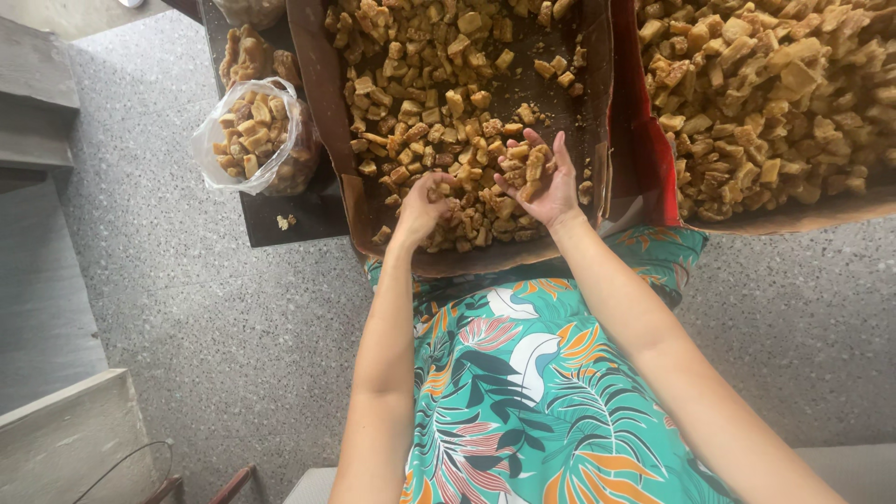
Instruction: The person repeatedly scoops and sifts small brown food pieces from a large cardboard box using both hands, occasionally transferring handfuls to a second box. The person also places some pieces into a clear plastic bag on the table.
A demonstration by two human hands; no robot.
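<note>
seen from above, a person in a teal leaf-print garment sits over a speckled floor, both bare arms stretched forward into a brown cardboard tray. the left hand lies palm down with fingers curled into the golden-brown fried pieces at the tray's near edge; whether it has closed on any cannot be told. the right hand, just beside it, is turned palm up and cupped half open, with a small heap of the same pieces resting in the palm. the tray is filled thickly at its near end and more thinly farther up. to its right, a second cardboard tray with a red inner wall is piled high with paler chunks. to the left, on a dark tabletop, a clear plastic bag stands open, partly filled with the pieces, and another filled bag lies just beyond it.
</note>
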